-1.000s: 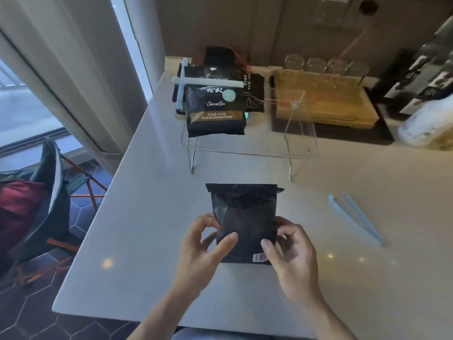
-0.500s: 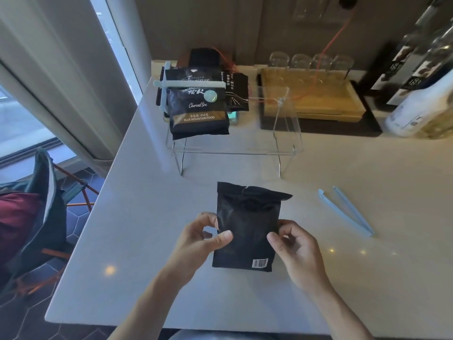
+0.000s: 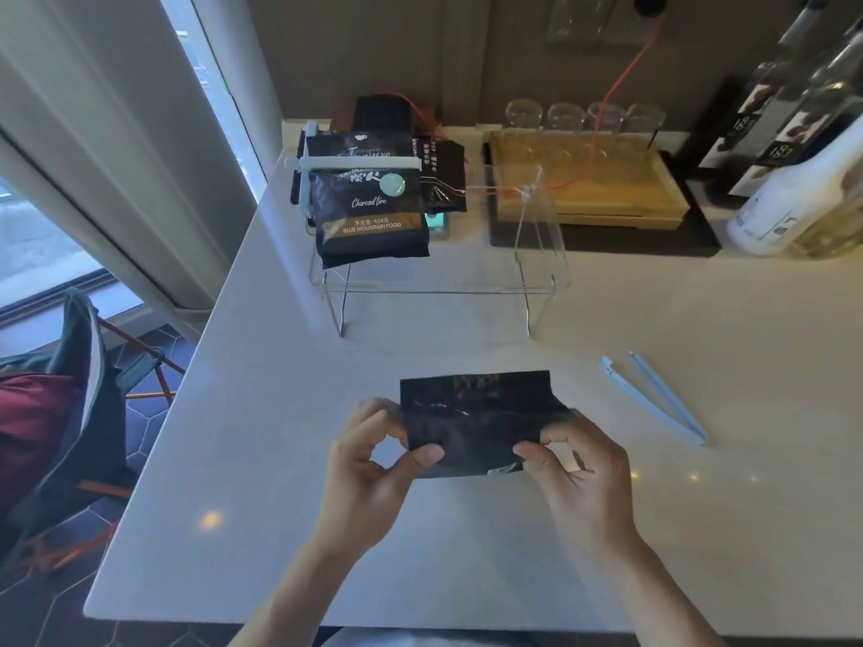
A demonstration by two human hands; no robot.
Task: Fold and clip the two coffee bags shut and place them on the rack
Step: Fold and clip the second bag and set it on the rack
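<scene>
A black coffee bag (image 3: 471, 424) is held just above the white counter, its top part bent back and away from me. My left hand (image 3: 373, 473) pinches its left edge and my right hand (image 3: 579, 473) pinches its right edge. A light blue clip (image 3: 654, 396) lies open on the counter to the right of the bag. Another coffee bag (image 3: 369, 212), closed with a pale clip (image 3: 359, 163), rests on the left part of the clear acrylic rack (image 3: 537, 235) at the back.
A wooden tray (image 3: 588, 189) with several glasses behind it stands at the back right, beside bottles (image 3: 803, 189). The counter's left edge drops to a floor with a chair and bag (image 3: 56, 413). More dark packets (image 3: 441, 177) lie behind the rack.
The bag has been tilted over and its top folded backwards, so it looks shorter and wider. Both hands shifted up along its sides. The view moved slightly.
</scene>
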